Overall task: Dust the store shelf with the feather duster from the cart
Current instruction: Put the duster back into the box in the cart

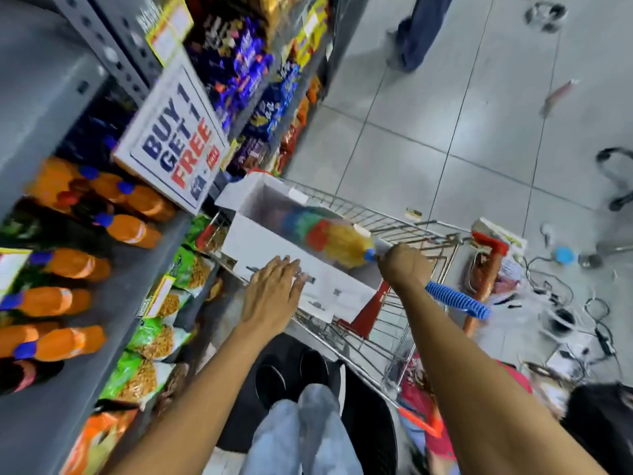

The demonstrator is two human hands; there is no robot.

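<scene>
The right hand (404,265) held a clenched grip on the feather duster (335,240) over the cart (411,228). The left hand (274,293), grip released and fingers spread, rested on the white box (260,245) beside the shelf (144,269).

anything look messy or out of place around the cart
Yes. The floor right of the cart is littered with tangled cables and small loose items. The right hand grips the feather duster over a white box; the left hand hovers open.
</scene>
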